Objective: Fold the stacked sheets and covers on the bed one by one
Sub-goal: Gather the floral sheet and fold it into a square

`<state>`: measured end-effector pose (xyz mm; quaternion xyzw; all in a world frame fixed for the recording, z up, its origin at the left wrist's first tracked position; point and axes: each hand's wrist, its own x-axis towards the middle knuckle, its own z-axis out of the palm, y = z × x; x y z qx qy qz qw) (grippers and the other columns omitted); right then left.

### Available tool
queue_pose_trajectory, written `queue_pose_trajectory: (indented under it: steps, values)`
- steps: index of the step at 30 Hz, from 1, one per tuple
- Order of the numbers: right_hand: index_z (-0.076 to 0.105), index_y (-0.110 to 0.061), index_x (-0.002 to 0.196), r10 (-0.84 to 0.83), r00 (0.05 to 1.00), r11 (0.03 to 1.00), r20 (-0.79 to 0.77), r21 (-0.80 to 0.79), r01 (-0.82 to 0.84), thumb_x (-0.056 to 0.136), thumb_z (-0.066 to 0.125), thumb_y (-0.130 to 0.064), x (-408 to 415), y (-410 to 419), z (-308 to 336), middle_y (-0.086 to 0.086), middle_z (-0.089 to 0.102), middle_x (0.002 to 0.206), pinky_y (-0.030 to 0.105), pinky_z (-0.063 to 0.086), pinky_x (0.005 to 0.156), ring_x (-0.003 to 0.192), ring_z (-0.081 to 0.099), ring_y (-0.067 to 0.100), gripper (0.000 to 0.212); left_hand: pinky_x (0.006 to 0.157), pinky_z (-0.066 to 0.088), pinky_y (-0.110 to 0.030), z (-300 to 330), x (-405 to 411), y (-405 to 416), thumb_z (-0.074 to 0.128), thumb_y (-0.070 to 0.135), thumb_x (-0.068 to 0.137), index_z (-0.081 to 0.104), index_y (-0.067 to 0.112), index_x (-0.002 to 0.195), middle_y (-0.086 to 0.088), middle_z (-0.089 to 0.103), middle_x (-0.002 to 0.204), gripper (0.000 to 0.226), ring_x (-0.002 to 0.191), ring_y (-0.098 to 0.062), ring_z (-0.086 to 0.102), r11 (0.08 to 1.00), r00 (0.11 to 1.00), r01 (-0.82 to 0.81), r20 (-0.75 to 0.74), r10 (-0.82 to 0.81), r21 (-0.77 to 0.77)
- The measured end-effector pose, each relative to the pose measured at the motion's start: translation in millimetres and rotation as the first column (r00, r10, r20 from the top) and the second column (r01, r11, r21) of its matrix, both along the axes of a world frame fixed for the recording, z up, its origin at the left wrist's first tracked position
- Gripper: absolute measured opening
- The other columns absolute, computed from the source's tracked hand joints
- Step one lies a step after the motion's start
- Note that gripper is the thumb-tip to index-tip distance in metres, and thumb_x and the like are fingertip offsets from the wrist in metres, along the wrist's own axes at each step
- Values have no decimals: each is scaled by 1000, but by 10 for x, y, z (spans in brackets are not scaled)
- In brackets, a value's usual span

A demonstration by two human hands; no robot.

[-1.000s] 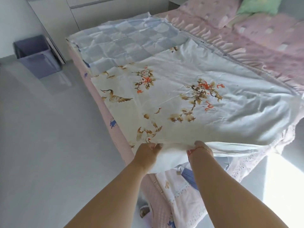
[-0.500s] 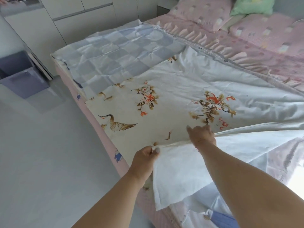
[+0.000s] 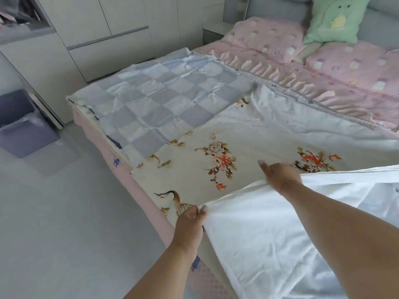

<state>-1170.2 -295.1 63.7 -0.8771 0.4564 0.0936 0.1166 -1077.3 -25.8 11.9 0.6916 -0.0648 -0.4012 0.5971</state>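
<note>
A cream sheet with flower and bird prints (image 3: 226,134) lies spread over the near half of the bed. Its near edge is turned back, showing the plain white underside (image 3: 269,238). My left hand (image 3: 190,223) pinches that edge at the bed's side, thumb on top. My right hand (image 3: 278,174) grips the same edge further in, over the printed surface, with one finger pointing out. Under the cream sheet a blue-grey checked cover (image 3: 164,100) lies flat at the far left corner. More layers of fabric show beneath at the bed's side.
Pink bedding (image 3: 336,83) with pink pillows and a green plush cushion (image 3: 332,18) fill the head of the bed. A purple bin (image 3: 23,130) stands on the pale floor at the left, beside white cabinets (image 3: 112,35).
Both hands have carried the sheet's near edge forward over the printed surface, the right hand furthest. More white underside now shows. The view has lifted towards the head of the bed.
</note>
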Motion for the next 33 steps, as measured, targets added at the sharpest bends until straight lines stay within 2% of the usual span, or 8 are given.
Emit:
queue_pose_trajectory:
  steps: [4,12,16,20,23,26,28,33]
  values:
    - [47,-10,58,43,998,998,34,-51,-42,95,12,-61,783,127,68,6,54,57,30,35,58,56,49,19,72,71,40,-36,-28,737,112,64,64,66,50,6,69,-7,51,72,59,72,-18,48,998,998,-57,41,57,4]
    - [48,-13,59,142,989,989,37,-41,-141,95,14,-62,2278,194,-74,6,52,60,32,38,71,77,55,28,70,88,51,-51,-239,1961,302,66,65,66,57,-1,78,-8,59,80,67,78,-18,55,994,995,-101,4,100,45]
    - [45,-15,58,231,973,973,-27,-27,-231,95,11,-62,3028,240,-262,3,51,58,33,40,76,75,54,26,69,77,49,-42,-423,2546,380,68,63,66,47,0,71,-10,59,76,67,75,-21,54,982,987,-154,-28,158,112]
    - [46,-14,62,288,950,957,-119,16,-288,94,10,-64,3681,220,-698,2,54,63,34,41,79,81,58,25,69,88,53,-51,-631,3042,352,66,32,91,63,-6,85,-18,72,82,38,79,-28,66,966,978,-186,-64,200,182]
    - [57,-14,83,264,952,964,-155,44,-260,94,15,-65,3964,151,-1058,7,65,91,35,42,84,98,60,29,66,87,54,-50,-843,3288,293,64,22,93,64,-10,91,-24,71,90,32,80,-29,67,955,971,-176,-116,208,237]
    - [63,-11,102,244,948,969,-207,86,-231,95,17,-62,4154,121,-1328,10,63,106,35,43,85,103,59,31,69,88,51,-55,-1018,3444,278,73,47,70,63,-9,90,-26,69,87,60,78,-31,67,939,971,-162,-120,206,302]
    - [64,-11,99,257,941,966,-220,95,-242,96,18,-60,4267,127,-1414,11,63,105,34,44,81,102,59,31,68,88,50,-58,-1213,3516,340,68,58,53,62,-9,90,-29,68,89,76,78,-35,67,928,972,-156,-114,205,338]
    - [63,-14,98,324,905,946,-274,115,-304,99,18,-54,4566,157,-1622,9,68,99,32,41,79,102,59,28,60,85,53,-59,-1489,3803,362,68,54,56,68,-1,81,-25,70,83,61,86,-46,66,880,984,-76,-110,144,470]
